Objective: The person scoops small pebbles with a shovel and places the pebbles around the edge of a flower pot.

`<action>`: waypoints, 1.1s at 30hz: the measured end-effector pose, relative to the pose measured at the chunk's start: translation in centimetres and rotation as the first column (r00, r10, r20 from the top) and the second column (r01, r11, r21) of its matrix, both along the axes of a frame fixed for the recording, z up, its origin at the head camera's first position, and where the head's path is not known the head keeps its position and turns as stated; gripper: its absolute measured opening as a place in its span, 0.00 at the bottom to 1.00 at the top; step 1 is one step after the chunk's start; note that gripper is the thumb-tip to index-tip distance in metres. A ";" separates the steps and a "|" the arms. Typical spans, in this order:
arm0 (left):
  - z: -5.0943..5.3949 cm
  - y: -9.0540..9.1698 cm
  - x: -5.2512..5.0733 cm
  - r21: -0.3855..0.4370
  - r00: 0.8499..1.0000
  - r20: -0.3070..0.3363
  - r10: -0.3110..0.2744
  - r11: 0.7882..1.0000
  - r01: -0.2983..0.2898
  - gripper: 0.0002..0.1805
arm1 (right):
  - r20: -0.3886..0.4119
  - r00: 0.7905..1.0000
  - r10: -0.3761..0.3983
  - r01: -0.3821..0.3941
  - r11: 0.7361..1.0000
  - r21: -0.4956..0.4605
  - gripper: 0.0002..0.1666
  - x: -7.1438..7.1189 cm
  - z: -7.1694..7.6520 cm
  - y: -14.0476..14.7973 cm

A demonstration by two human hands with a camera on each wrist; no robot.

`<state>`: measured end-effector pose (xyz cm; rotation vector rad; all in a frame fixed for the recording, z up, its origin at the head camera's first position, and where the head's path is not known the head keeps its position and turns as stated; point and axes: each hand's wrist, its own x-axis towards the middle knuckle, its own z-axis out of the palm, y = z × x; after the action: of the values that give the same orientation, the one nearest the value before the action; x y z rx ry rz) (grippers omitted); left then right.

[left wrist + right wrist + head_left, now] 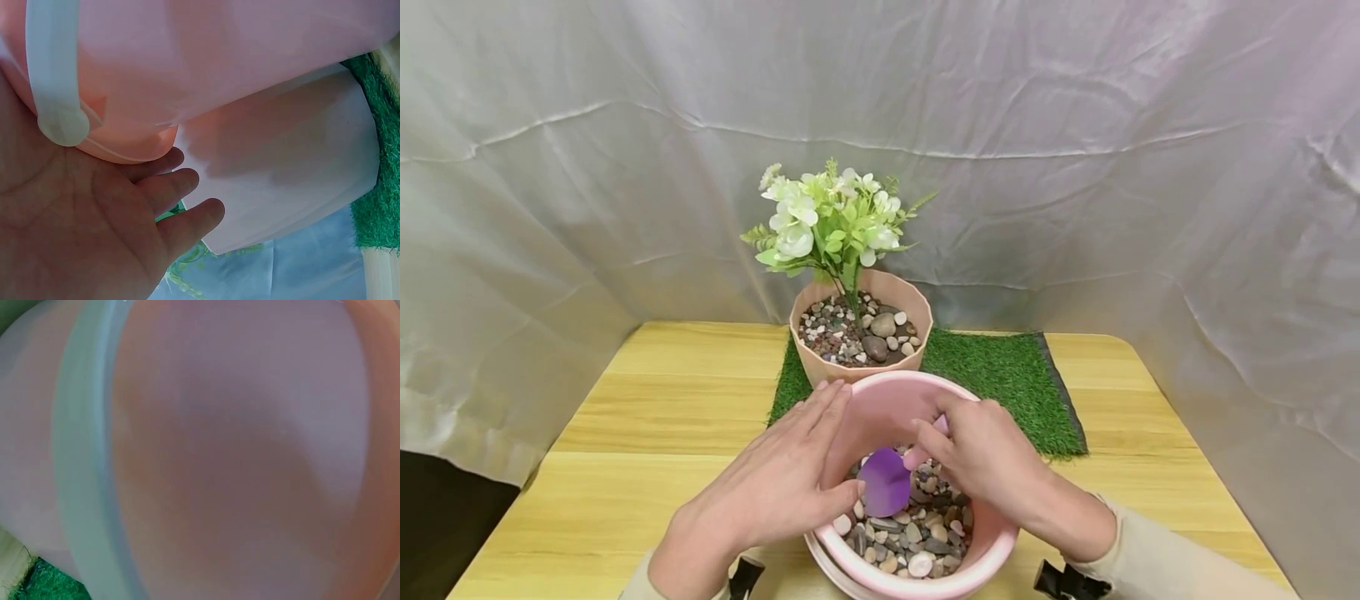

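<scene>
A pink bucket [992,554] with pebbles [917,537] in its bottom stands at the table's front edge. My right hand [992,454] reaches over its right rim and grips the handle of a purple scoop [886,483], whose blade is down by the pebbles. My left hand [775,479] rests on the left rim with its fingers nearly straight. In the left wrist view the palm of that hand [94,219] lies against the bucket's rim, beside the white bucket handle [53,62]. The right wrist view shows the bucket wall [237,450] but not the hand.
Behind the bucket, a peach flowerpot [917,312] holds white flowers [793,225], green leaves, soil and stones. It stands on a green turf mat [1000,375] on the wooden table [662,392]. Grey cloth [1037,208] hangs around the back and sides.
</scene>
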<state>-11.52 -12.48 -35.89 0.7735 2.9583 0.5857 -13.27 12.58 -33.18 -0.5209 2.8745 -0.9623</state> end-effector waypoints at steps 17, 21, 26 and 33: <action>-0.1 -0.1 0.0 0.009 1.000 0.012 -0.003 1.000 0.003 0.56 | -0.089 0.996 0.009 -0.010 1.000 -0.010 0.07 0.4 -0.6 0.1; -0.1 -0.1 0.0 0.009 1.000 0.007 -0.001 1.000 0.001 0.56 | -0.057 0.997 0.051 -0.053 0.998 -0.032 0.07 0.3 -0.4 0.5; -0.1 -0.1 0.1 0.010 1.000 0.002 -0.002 1.000 0.002 0.56 | -0.017 0.999 0.049 -0.050 0.998 -0.049 0.08 0.3 -0.3 0.8; -0.1 -0.1 0.0 0.005 1.000 0.000 -0.006 1.000 0.006 0.57 | 0.040 0.997 0.066 -0.065 0.997 -0.043 0.08 0.1 -0.3 0.6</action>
<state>-11.52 -12.53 -36.00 0.7826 2.9545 0.5935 -13.19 13.20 -33.52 -0.5874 2.7879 -1.0127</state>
